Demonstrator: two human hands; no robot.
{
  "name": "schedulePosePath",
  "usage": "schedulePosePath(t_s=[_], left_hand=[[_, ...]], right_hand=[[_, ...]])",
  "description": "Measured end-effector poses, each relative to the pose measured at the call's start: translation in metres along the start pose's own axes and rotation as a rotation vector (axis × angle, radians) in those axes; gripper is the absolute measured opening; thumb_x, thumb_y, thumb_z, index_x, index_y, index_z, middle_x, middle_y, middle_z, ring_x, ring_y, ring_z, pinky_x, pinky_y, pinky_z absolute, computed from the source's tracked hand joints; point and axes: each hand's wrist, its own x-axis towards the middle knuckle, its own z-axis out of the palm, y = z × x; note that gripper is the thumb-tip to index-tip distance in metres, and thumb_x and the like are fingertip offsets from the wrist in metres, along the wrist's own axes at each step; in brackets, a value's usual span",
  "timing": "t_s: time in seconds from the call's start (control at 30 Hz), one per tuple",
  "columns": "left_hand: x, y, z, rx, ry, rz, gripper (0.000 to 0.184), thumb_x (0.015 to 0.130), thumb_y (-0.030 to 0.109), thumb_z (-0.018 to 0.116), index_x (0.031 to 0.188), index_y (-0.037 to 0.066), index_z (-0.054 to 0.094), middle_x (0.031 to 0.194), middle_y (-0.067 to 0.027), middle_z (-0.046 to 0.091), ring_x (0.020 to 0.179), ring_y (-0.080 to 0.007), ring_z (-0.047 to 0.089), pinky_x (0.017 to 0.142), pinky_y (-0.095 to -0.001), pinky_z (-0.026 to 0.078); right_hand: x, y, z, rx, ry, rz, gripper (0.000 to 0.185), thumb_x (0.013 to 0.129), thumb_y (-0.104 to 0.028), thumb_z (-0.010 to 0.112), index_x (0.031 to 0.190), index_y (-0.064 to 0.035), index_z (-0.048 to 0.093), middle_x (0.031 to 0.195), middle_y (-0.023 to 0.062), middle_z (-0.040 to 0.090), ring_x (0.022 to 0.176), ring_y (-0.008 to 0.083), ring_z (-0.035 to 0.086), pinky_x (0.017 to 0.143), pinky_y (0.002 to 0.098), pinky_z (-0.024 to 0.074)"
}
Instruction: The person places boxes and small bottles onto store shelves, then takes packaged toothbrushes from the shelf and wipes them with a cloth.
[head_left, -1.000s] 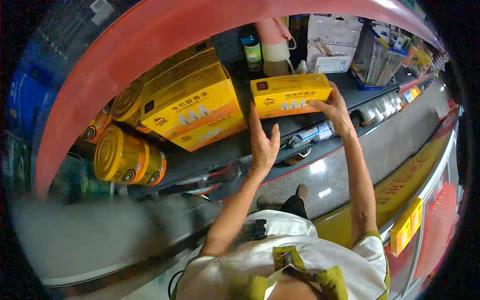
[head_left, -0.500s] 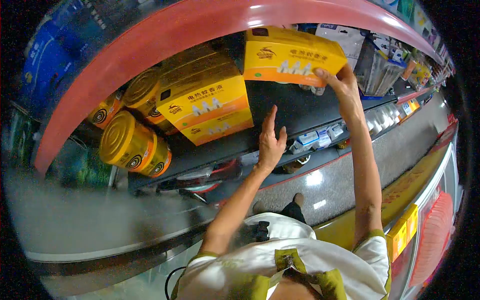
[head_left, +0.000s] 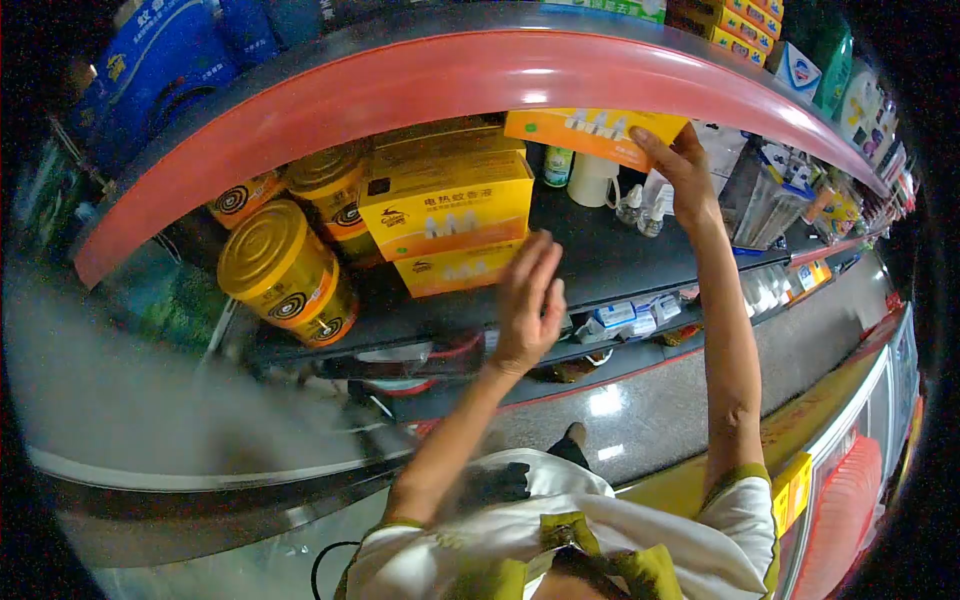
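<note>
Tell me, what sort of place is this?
Probably a shop. Matching yellow boxes are stacked beside matching lidded tubs on a dark shelf, and blue packages stand on the level above. The person's right hand holds a similar yellow-and-orange box.

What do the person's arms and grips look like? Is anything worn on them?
The left grip and right grip are bare, five-fingered human hands; no gloves or watch show, though the left is blurred. The forearms are uncovered too. Higher up are short white fabric sleeves edged with olive-green cuffs.
</note>
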Motion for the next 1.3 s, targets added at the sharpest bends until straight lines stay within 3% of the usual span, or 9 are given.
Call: schedulePosePath(t_s=[0.07, 0.13, 0.27, 0.33, 0.53, 0.7, 0.83, 0.97, 1.3], left_hand=[[0.013, -0.009, -0.031, 0.262, 0.161, 0.052, 0.054, 0.083, 0.005, 0.064, 0.133, 0.001, 0.044, 0.137, -0.0193, 0.044, 0.129, -0.0358, 0.040, 0.109, -0.0481, 0.027], [0.034, -0.022, -0.058, 0.379, 0.353, 0.002, 0.066, 0.082, 0.011, 0.069, 0.138, 0.000, 0.036, 0.143, -0.0199, 0.038, 0.133, -0.0341, 0.034, 0.112, -0.0445, 0.024], [0.043, -0.047, -0.091, 0.232, 0.425, -0.239, 0.084, 0.079, 0.015, 0.076, 0.144, 0.000, 0.025, 0.144, -0.0209, 0.032, 0.133, -0.0316, 0.031, 0.111, -0.0429, 0.022], [0.044, -0.056, -0.096, 0.012, 0.436, -0.300, 0.092, 0.077, 0.016, 0.079, 0.145, -0.001, 0.021, 0.140, -0.0191, 0.034, 0.129, -0.0274, 0.035, 0.109, -0.0381, 0.026], [0.030, -0.067, -0.100, -0.297, 0.244, -0.623, 0.081, 0.076, 0.012, 0.079, 0.139, 0.001, 0.029, 0.124, -0.0125, 0.052, 0.115, -0.0203, 0.049, 0.098, -0.0346, 0.039], [0.012, -0.093, -0.088, -0.464, 0.340, -0.681, 0.062, 0.076, 0.007, 0.076, 0.127, 0.006, 0.039, 0.106, -0.0069, 0.057, 0.096, -0.0185, 0.056, 0.085, -0.0310, 0.047], [0.028, -0.060, -0.094, -0.209, 0.325, -0.608, 0.043, 0.077, 0.007, 0.075, 0.111, 0.006, 0.048, 0.095, -0.0054, 0.059, 0.087, -0.0187, 0.057, 0.078, -0.0307, 0.049], [0.017, -0.072, -0.092, -0.243, 0.252, -0.689, 0.082, 0.075, 0.007, 0.077, 0.141, 0.002, 0.028, 0.118, -0.0125, 0.056, 0.105, -0.0221, 0.057, 0.090, -0.0340, 0.046], [0.013, -0.063, -0.085, 0.183, 0.339, -0.461, 0.079, 0.081, 0.016, 0.073, 0.142, -0.003, 0.026, 0.142, -0.0211, 0.036, 0.131, -0.0302, 0.035, 0.110, -0.0420, 0.025]], right_hand=[[0.005, 0.001, 0.016, 0.006, -0.027, 0.003, 0.049, 0.082, -0.019, 0.073, 0.125, -0.0069, 0.053, 0.114, 0.0056, 0.062, 0.104, 0.0157, 0.059, 0.090, 0.0310, 0.0454], [0.021, 0.013, 0.028, -0.111, 0.028, -0.004, 0.045, 0.083, -0.016, 0.073, 0.123, -0.0071, 0.054, 0.115, 0.0046, 0.062, 0.103, 0.0144, 0.058, 0.087, 0.0295, 0.0461], [0.038, 0.017, 0.064, 0.063, -0.062, -0.038, 0.038, 0.082, -0.014, 0.073, 0.116, -0.0058, 0.058, 0.111, 0.0053, 0.062, 0.100, 0.0145, 0.058, 0.084, 0.0296, 0.0471], [0.064, 0.044, 0.076, -0.439, 0.052, -0.047, 0.033, 0.083, -0.014, 0.072, 0.113, -0.0065, 0.060, 0.107, 0.0063, 0.062, 0.100, 0.0149, 0.058, 0.083, 0.0309, 0.0475], [0.098, 0.061, 0.106, -0.365, 0.030, -0.136, 0.037, 0.083, -0.016, 0.071, 0.116, -0.0051, 0.057, 0.111, 0.0080, 0.061, 0.104, 0.0166, 0.056, 0.086, 0.0315, 0.0459], [0.113, 0.071, 0.125, -0.352, -0.015, -0.145, 0.040, 0.084, -0.017, 0.071, 0.119, -0.0040, 0.056, 0.114, 0.0094, 0.060, 0.107, 0.0180, 0.055, 0.089, 0.0320, 0.0446], [0.119, 0.079, 0.136, -0.338, -0.051, -0.135, 0.043, 0.084, -0.019, 0.070, 0.121, -0.0031, 0.054, 0.116, 0.0105, 0.059, 0.109, 0.0192, 0.054, 0.092, 0.0324, 0.0436], [0.117, 0.084, 0.139, -0.323, -0.087, -0.118, 0.046, 0.085, -0.020, 0.070, 0.123, -0.0022, 0.052, 0.119, 0.0116, 0.059, 0.111, 0.0203, 0.053, 0.094, 0.0328, 0.0425], [0.102, 0.092, 0.129, -0.241, -0.240, -0.058, 0.053, 0.086, -0.024, 0.069, 0.128, 0.0001, 0.049, 0.125, 0.0143, 0.057, 0.117, 0.0232, 0.051, 0.100, 0.0338, 0.0399]])
